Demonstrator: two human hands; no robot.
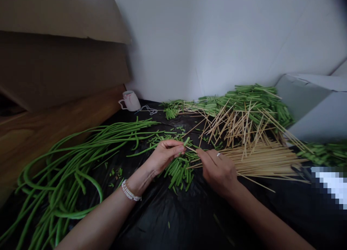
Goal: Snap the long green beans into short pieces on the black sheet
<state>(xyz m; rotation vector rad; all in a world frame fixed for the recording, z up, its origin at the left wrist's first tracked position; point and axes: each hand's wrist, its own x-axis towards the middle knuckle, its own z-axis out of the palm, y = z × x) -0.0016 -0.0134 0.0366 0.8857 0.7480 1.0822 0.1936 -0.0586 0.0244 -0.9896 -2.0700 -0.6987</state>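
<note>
My left hand (pixel 166 154) pinches a short green bean piece (pixel 187 141) between thumb and fingertips. My right hand (pixel 218 169), with a ring on one finger, is closed on a thin wooden skewer (pixel 191 148) whose tip meets the bean piece. Just below both hands lies a small heap of cut bean pieces (pixel 180 170) on the black plastic sheet (pixel 173 214). A pearl bracelet (pixel 130 192) circles my left wrist.
Long uncut green beans (pixel 81 152) sprawl on the left. Loose skewers (pixel 257 157) lie to the right, with skewered beans (pixel 244 101) piled behind them. A white mug (pixel 130 100) stands by the wall, cardboard boxes (pixel 59 43) at left, a grey box (pixel 317 105) at right.
</note>
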